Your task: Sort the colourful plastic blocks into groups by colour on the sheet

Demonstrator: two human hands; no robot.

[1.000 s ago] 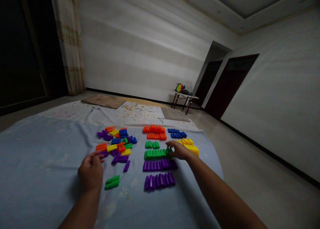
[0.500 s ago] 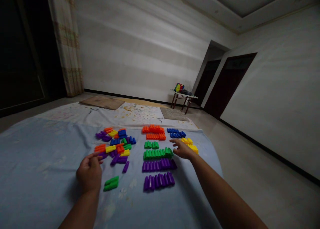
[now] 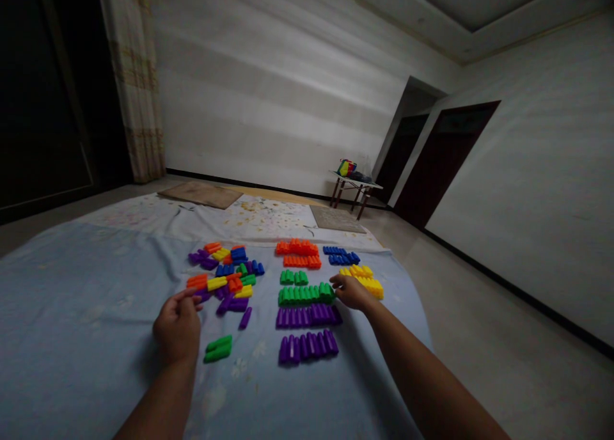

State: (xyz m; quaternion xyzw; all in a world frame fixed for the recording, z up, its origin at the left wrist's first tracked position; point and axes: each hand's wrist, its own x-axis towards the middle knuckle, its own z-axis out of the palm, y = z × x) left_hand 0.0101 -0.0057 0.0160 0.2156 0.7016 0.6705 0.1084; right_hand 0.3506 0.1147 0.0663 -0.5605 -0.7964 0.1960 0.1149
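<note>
Bullet-shaped plastic building blocks lie on a pale blue cloth. My left hand (image 3: 178, 325) hovers at the near left edge of a mixed pile, by an orange block (image 3: 197, 281), with its fingers loosely bent and nothing visible in them. Below the pile lies a pair of green blocks (image 3: 219, 348). My right hand (image 3: 352, 293) is at the right end of a green row (image 3: 303, 295), its fingers apart and close to the end block; whether they touch is unclear. Yellow blocks (image 3: 371, 286) sit just behind it. Two purple rows (image 3: 308, 347) lie nearer to me.
Orange rows (image 3: 297, 248) and blue rows (image 3: 341, 256) lie farther back on the cloth (image 3: 119, 280). Two flat brown boards (image 3: 201, 195) rest at the far edge. A small table (image 3: 355, 183) with colourful bags stands by the wall, near dark doors (image 3: 448, 152).
My right hand has drawn slightly nearer the end of the green row. My left hand stays in about the same place by the pile. The view has shifted a little.
</note>
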